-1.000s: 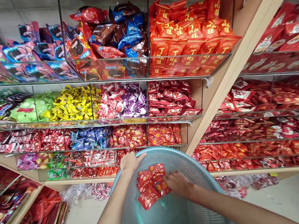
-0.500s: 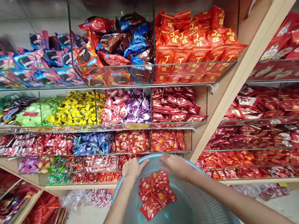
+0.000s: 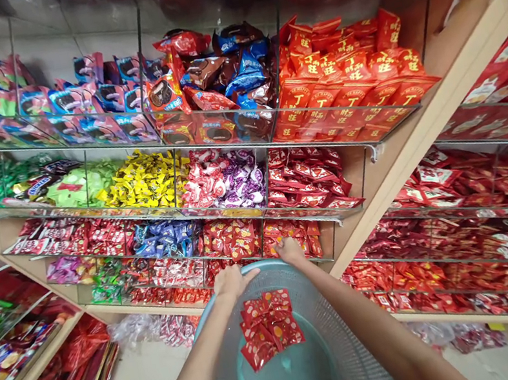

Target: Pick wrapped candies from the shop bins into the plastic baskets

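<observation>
A blue-green mesh basket [image 3: 362,354] fills the lower middle of the view, tilted towards me. On its far rim, to the left, my left hand [image 3: 229,284] is closed, the thumb lying along the edge. Several red candy packets [image 3: 272,327] with round orange marks lie in a heap inside. Beyond the rim, my right hand [image 3: 290,251] is at the front of a shelf compartment of similar red packets [image 3: 270,233]. Its fingers are bent against them; whether a packet is pinched there is hidden.
Stepped shelves with clear dividers rise ahead, holding yellow sweets [image 3: 146,179], purple-wrapped sweets [image 3: 245,178], blue sweets [image 3: 167,238] and large orange-red bags [image 3: 346,82]. A wooden upright [image 3: 404,150] divides them from shelves of red packets [image 3: 475,272]. Plastic bags [image 3: 135,329] lie below.
My right hand has moved from above the basket, over its far rim, to the red packets on the shelf. My left hand stays on the rim. The view has shifted slightly.
</observation>
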A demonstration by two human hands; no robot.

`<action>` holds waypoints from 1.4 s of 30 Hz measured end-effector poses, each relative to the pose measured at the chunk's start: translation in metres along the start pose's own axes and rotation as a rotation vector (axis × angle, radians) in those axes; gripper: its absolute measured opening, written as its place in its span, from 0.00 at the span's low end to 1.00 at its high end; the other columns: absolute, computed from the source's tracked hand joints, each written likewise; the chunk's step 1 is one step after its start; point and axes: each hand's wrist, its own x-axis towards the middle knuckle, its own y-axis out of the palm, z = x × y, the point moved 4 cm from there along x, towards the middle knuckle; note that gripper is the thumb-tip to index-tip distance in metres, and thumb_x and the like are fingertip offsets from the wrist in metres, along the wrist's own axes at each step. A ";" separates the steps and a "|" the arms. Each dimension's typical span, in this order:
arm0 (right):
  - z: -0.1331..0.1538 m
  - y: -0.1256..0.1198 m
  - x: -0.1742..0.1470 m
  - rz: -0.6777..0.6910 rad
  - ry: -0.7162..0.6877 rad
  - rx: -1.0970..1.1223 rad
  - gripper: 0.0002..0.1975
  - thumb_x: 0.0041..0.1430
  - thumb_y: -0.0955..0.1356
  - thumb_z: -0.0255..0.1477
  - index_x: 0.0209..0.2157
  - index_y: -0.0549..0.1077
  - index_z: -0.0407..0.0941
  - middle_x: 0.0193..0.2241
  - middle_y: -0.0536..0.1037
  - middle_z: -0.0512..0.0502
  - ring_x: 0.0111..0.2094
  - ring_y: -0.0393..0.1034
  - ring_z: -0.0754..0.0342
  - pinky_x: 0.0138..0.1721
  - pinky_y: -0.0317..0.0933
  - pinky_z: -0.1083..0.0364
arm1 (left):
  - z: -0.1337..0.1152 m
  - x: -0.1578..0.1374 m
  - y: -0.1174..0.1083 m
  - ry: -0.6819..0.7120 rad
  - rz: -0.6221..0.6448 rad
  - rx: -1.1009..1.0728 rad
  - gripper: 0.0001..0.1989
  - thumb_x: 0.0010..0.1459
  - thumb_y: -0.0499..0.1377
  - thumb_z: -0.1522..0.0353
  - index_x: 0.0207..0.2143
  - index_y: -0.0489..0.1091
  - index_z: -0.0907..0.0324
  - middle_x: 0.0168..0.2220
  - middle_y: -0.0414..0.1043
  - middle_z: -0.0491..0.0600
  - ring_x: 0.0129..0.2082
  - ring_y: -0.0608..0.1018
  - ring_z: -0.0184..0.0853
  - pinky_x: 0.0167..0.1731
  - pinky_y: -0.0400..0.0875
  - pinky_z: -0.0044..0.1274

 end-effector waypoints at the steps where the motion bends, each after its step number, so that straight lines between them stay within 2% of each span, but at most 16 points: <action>1: 0.000 -0.001 -0.002 -0.002 -0.007 0.011 0.09 0.52 0.63 0.30 0.21 0.69 0.43 0.21 0.72 0.47 0.23 0.65 0.58 0.22 0.50 0.61 | 0.000 0.000 0.000 -0.001 0.002 0.001 0.43 0.44 0.38 0.38 0.35 0.73 0.63 0.35 0.74 0.62 0.39 0.75 0.48 0.37 0.68 0.32; 6: 0.003 -0.018 -0.023 -0.046 -0.100 0.084 0.09 0.56 0.60 0.31 0.25 0.67 0.44 0.21 0.70 0.50 0.23 0.62 0.59 0.24 0.49 0.61 | 0.002 0.004 0.004 -0.002 -0.003 -0.004 0.44 0.43 0.37 0.37 0.34 0.73 0.63 0.35 0.75 0.61 0.38 0.75 0.49 0.37 0.68 0.34; 9: 0.007 -0.036 -0.046 -0.207 -0.232 0.230 0.12 0.59 0.58 0.34 0.27 0.65 0.44 0.22 0.68 0.50 0.25 0.61 0.58 0.28 0.52 0.60 | 0.003 0.006 0.007 0.000 0.010 -0.011 0.44 0.42 0.36 0.37 0.34 0.74 0.62 0.34 0.75 0.61 0.38 0.75 0.49 0.37 0.68 0.35; 11: 0.008 -0.047 -0.064 -0.313 -0.327 0.336 0.14 0.59 0.57 0.36 0.28 0.65 0.44 0.26 0.69 0.47 0.29 0.62 0.56 0.33 0.55 0.59 | 0.003 0.006 0.009 0.002 0.020 -0.021 0.44 0.42 0.37 0.37 0.34 0.74 0.62 0.34 0.75 0.62 0.38 0.75 0.49 0.37 0.68 0.36; 13: 0.008 -0.050 -0.079 -0.334 -0.387 0.435 0.14 0.59 0.57 0.37 0.29 0.65 0.43 0.30 0.70 0.45 0.34 0.63 0.55 0.37 0.56 0.58 | 0.004 0.006 0.009 0.000 0.014 -0.030 0.44 0.42 0.37 0.37 0.34 0.73 0.62 0.34 0.75 0.62 0.38 0.75 0.50 0.37 0.68 0.36; 16: 0.003 -0.041 -0.089 -0.242 -0.329 0.617 0.12 0.58 0.58 0.37 0.29 0.64 0.44 0.26 0.69 0.48 0.28 0.63 0.57 0.31 0.58 0.59 | 0.004 0.006 0.008 -0.003 -0.006 -0.029 0.44 0.41 0.37 0.37 0.34 0.73 0.61 0.34 0.75 0.61 0.38 0.75 0.50 0.37 0.68 0.36; 20: -0.007 -0.013 -0.086 -0.121 -0.205 0.777 0.08 0.50 0.62 0.32 0.22 0.60 0.44 0.17 0.63 0.55 0.20 0.58 0.61 0.23 0.54 0.61 | 0.003 0.004 0.005 -0.005 0.001 -0.018 0.44 0.42 0.36 0.37 0.34 0.73 0.61 0.34 0.75 0.60 0.38 0.76 0.50 0.36 0.68 0.35; 25: -0.012 0.032 -0.086 0.319 -0.064 0.854 0.05 0.45 0.63 0.29 0.20 0.61 0.44 0.13 0.64 0.57 0.15 0.59 0.61 0.19 0.52 0.62 | 0.003 0.003 0.003 -0.007 0.012 -0.010 0.43 0.42 0.37 0.37 0.35 0.73 0.61 0.36 0.74 0.60 0.39 0.75 0.49 0.38 0.68 0.34; 31: -0.001 0.053 -0.104 0.512 0.010 0.921 0.08 0.46 0.65 0.33 0.22 0.64 0.43 0.11 0.64 0.58 0.13 0.56 0.63 0.17 0.50 0.63 | 0.003 0.004 0.004 0.000 -0.004 0.001 0.44 0.43 0.36 0.37 0.35 0.73 0.62 0.36 0.74 0.60 0.39 0.75 0.49 0.38 0.67 0.35; 36: 0.001 0.070 -0.110 0.526 0.050 0.918 0.10 0.46 0.67 0.35 0.22 0.65 0.43 0.11 0.65 0.58 0.13 0.57 0.63 0.16 0.48 0.63 | 0.003 0.003 0.003 0.009 -0.026 0.008 0.44 0.42 0.35 0.37 0.34 0.73 0.62 0.35 0.75 0.60 0.38 0.75 0.50 0.37 0.68 0.35; 39: -0.002 0.076 -0.109 0.470 0.041 0.824 0.10 0.47 0.67 0.34 0.21 0.65 0.43 0.10 0.65 0.57 0.13 0.59 0.62 0.16 0.49 0.63 | 0.003 0.002 0.002 0.004 -0.018 0.017 0.44 0.43 0.36 0.37 0.34 0.73 0.62 0.36 0.75 0.60 0.39 0.75 0.49 0.37 0.68 0.34; 42: -0.004 0.069 -0.107 0.373 -0.014 0.666 0.10 0.49 0.65 0.35 0.21 0.65 0.43 0.14 0.69 0.55 0.14 0.62 0.61 0.19 0.52 0.62 | 0.002 0.002 0.002 -0.002 -0.013 0.022 0.43 0.43 0.37 0.38 0.34 0.73 0.62 0.35 0.75 0.61 0.39 0.75 0.49 0.38 0.68 0.34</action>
